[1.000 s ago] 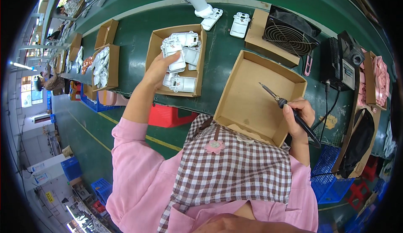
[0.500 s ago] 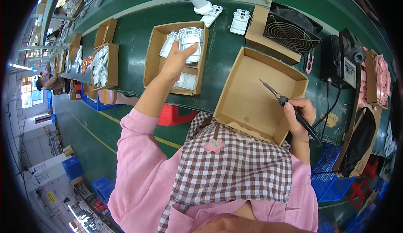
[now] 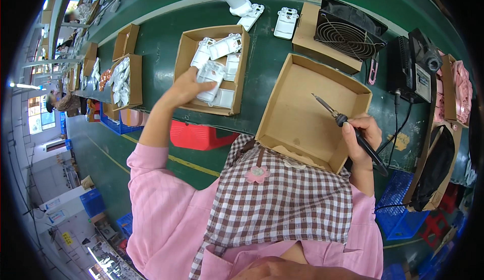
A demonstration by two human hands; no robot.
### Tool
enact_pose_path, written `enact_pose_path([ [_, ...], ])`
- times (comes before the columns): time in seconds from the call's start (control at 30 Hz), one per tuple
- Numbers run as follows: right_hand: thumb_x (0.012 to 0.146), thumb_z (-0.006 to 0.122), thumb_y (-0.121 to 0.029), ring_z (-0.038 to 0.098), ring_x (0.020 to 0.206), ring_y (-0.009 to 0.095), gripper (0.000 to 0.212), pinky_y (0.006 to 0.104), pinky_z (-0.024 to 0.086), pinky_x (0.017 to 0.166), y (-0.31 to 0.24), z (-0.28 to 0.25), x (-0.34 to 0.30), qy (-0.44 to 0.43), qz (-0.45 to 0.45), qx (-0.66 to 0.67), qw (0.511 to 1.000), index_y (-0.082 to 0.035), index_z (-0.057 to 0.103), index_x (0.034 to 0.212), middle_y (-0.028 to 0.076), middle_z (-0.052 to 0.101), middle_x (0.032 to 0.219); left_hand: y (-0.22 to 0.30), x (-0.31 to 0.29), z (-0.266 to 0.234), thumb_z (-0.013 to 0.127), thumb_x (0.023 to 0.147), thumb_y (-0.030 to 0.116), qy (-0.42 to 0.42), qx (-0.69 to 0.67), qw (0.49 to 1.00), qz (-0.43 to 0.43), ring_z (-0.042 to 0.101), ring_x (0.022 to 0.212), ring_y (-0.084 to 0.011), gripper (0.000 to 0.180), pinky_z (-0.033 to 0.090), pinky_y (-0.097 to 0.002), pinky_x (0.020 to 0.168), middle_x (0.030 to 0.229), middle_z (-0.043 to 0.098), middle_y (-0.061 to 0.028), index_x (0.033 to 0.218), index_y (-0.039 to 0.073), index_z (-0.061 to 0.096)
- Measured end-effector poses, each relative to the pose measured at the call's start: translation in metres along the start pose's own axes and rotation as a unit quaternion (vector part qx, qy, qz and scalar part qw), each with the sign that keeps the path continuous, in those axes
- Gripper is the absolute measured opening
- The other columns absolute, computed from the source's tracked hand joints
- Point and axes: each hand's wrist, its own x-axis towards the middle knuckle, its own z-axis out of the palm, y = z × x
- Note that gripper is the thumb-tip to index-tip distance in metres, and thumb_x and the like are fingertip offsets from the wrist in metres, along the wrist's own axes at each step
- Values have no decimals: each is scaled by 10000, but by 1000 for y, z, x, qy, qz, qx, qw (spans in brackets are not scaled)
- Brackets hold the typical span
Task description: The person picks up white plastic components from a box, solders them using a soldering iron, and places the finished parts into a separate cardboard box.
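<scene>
My left hand [image 3: 185, 87] is over the left cardboard box [image 3: 178, 60], closed on a white plastic casing [image 3: 212, 74] with the thumb across its face. Several similar white casings [image 3: 225, 47] lie loosely in that box, some overlapping. In my right hand [image 3: 364, 137] is a soldering iron [image 3: 361, 140], gripped by its black handle. The iron's bare metal tip points up and left, above a second, shallow cardboard box [image 3: 307, 91] at the front edge of the table.
A white fan [image 3: 233, 0] stands at the back, with a white casing [image 3: 286, 23] right of it. A black fan with a wire guard [image 3: 348, 40] rests by a carton. The iron's cord runs by a black power unit [image 3: 406, 73]. Boxes of parts [image 3: 132, 78] stand left.
My left hand has drawn back toward me and slightly left, bringing one white casing off the others in the box. The right hand and soldering iron have stayed nearly still.
</scene>
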Motion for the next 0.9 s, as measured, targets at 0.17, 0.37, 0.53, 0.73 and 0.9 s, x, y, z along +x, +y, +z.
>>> enact_pose_path([
  [0.17,775,714,-78,497,513,136,169,250,364,483,0,-1,0,-8,0,-6,1000,-22,555,780,76,567,624,-10,2,13,755,728,367,21,-22,1000,3,587,1047,-282,805,440,-329,899,1113,596,-254,1256,-114,385],
  [0.37,777,714,-82,498,513,134,169,249,366,483,0,0,0,-5,2,-4,1000,-23,556,777,75,570,627,-6,1,-20,762,729,307,-28,-87,995,45,584,999,-217,709,436,-303,886,1110,609,-182,1244,-76,461],
  [0.53,777,714,-81,495,512,133,166,247,362,483,-1,0,-1,-3,-1,-5,1000,-22,558,780,74,568,626,19,20,-24,750,746,295,7,-156,979,133,554,1040,-227,675,405,-324,926,1134,578,-157,1241,-60,459],
  [0.73,773,717,-80,489,511,128,165,247,356,482,2,0,-3,7,12,-7,1000,-22,563,781,69,561,620,22,45,18,746,720,326,127,88,961,229,441,1169,-415,710,328,-444,992,1198,496,-245,1252,-7,414],
  [0.9,771,719,-82,484,510,128,164,247,351,475,5,0,-1,5,2,8,1000,-29,564,776,62,555,614,22,38,27,795,684,185,140,-49,969,196,505,1107,-366,728,383,-431,953,1182,499,-235,1237,22,351],
])
